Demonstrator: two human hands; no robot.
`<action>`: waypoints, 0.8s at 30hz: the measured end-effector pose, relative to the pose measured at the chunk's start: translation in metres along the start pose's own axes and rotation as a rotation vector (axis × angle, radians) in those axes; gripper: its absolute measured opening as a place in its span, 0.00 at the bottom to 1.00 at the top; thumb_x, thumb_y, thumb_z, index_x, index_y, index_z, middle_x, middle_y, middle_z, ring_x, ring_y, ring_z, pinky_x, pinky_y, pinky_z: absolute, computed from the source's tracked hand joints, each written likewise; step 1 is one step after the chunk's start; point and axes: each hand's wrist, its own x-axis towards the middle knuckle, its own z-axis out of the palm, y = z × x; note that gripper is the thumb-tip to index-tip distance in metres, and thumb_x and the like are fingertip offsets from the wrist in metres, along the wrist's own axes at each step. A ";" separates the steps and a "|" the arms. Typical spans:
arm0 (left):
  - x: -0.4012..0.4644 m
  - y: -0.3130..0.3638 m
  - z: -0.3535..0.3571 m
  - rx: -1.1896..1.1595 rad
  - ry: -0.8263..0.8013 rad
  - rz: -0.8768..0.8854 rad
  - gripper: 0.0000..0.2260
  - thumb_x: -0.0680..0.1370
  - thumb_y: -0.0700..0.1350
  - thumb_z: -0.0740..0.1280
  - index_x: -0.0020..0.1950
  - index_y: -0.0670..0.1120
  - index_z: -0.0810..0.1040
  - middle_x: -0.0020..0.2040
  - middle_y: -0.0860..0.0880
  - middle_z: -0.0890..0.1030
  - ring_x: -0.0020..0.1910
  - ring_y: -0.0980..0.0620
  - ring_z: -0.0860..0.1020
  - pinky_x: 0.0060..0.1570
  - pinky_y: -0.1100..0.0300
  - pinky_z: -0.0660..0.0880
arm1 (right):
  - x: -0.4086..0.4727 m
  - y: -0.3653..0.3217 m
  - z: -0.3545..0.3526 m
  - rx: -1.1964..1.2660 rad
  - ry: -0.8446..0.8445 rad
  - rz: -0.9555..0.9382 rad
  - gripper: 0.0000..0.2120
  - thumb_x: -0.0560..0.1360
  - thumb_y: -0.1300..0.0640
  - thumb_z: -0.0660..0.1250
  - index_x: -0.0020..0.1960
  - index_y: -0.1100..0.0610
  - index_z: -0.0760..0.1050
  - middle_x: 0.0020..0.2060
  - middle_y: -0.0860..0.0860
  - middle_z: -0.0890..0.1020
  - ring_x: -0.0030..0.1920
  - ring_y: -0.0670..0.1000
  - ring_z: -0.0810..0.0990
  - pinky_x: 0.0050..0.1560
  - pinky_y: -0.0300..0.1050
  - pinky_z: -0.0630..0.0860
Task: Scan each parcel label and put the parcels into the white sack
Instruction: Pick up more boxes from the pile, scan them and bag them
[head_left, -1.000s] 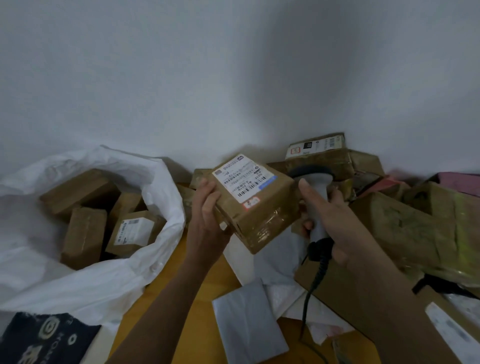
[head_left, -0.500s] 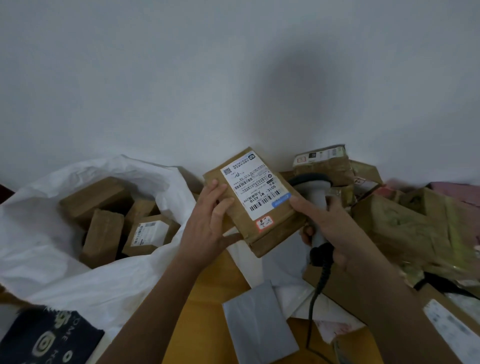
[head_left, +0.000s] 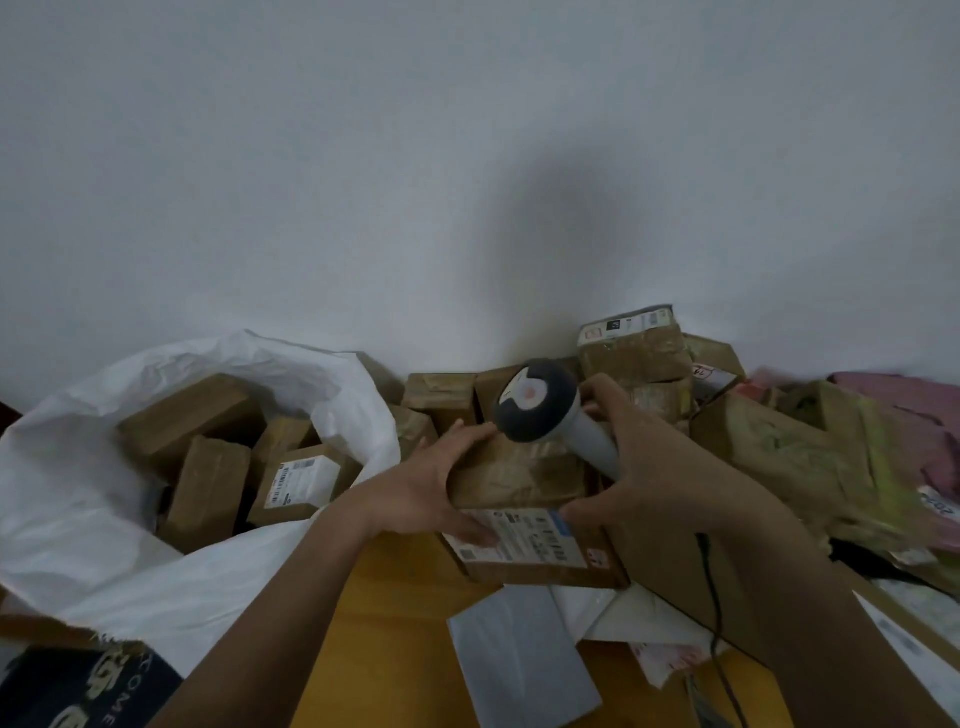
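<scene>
While the parcel is kept between both hands, the scene is laid out as follows.

Parcel: a brown cardboard parcel (head_left: 524, 499) is seen in the lower middle of the frame, tilted, with its white label (head_left: 519, 540) turned toward the camera on the lower face.

Left hand: the left hand (head_left: 431, 483) is placed on the left side of the parcel; the thumb is laid on the label and the fingers are curled over the upper edge, so the parcel is grasped.

Right hand: the right hand (head_left: 644, 467) is closed around the grey handle of the scanner (head_left: 540, 402), and its thumb is pressed on the right edge of the label.

Scanner: its dark round head is seen just above the parcel, at the middle of the frame; a black cable (head_left: 714, 597) is seen hanging along the right forearm.

White sack: the white sack (head_left: 78, 493) is lying open at the left of the frame, and several brown parcels (head_left: 208, 488) are seen inside it, one with a white label.

Pile: more brown boxes (head_left: 636, 348) are stacked against the wall at the right of the frame, behind the hands.

Counter: a yellow-orange counter (head_left: 389, 623) is visible in the lower middle, and a grey flat packet (head_left: 519, 660) is lying on it below the parcel.
</scene>
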 end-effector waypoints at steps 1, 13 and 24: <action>-0.002 0.002 0.002 -0.013 -0.014 0.003 0.45 0.65 0.54 0.80 0.69 0.70 0.52 0.68 0.63 0.63 0.71 0.56 0.64 0.68 0.54 0.70 | -0.001 -0.001 0.000 0.007 -0.009 0.000 0.35 0.63 0.51 0.81 0.60 0.42 0.61 0.54 0.42 0.75 0.49 0.43 0.81 0.49 0.39 0.81; -0.006 -0.015 0.012 -0.664 0.411 -0.374 0.17 0.74 0.51 0.73 0.61 0.49 0.76 0.53 0.50 0.84 0.48 0.55 0.83 0.45 0.60 0.80 | 0.012 -0.007 0.005 0.703 0.377 0.277 0.18 0.77 0.47 0.67 0.60 0.56 0.69 0.36 0.55 0.76 0.30 0.51 0.76 0.34 0.45 0.75; 0.006 -0.022 0.013 -1.076 0.600 -0.529 0.18 0.73 0.58 0.72 0.56 0.48 0.77 0.50 0.47 0.85 0.50 0.47 0.82 0.52 0.50 0.79 | -0.003 -0.057 -0.013 0.999 0.176 0.162 0.23 0.68 0.49 0.68 0.59 0.60 0.73 0.34 0.55 0.76 0.28 0.51 0.74 0.29 0.43 0.75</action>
